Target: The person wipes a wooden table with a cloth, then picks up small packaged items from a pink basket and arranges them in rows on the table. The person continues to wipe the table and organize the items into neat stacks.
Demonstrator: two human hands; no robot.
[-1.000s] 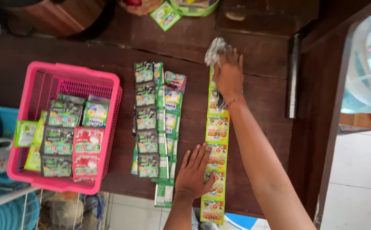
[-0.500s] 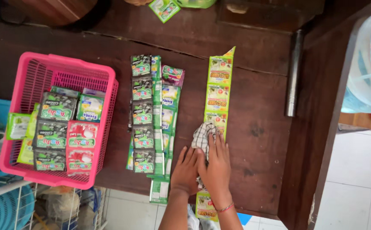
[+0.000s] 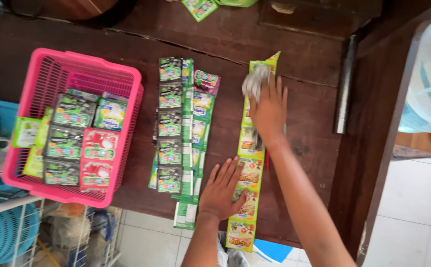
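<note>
A long yellow-green strip of sachets (image 3: 251,170) lies lengthwise on the dark wooden table (image 3: 299,44). My left hand (image 3: 223,190) lies flat on its near part, fingers spread, pinning it down. My right hand (image 3: 269,111) presses a crumpled grey-white cloth (image 3: 254,81) onto the strip's far part. To the left lie dark green sachet strips (image 3: 170,123) and lighter green strips (image 3: 198,123), side by side.
A pink plastic basket (image 3: 52,74) at the left holds several sachet packs. A metal bar (image 3: 345,89) lies along the table's right side. Below left stand a wire rack (image 3: 7,232) and a blue basket. A large water bottle (image 3: 430,84) shows at right.
My right hand with the cloth has slid from the strip's near part, beside my left hand, up to its far end. A second ago it was also at the far end.
</note>
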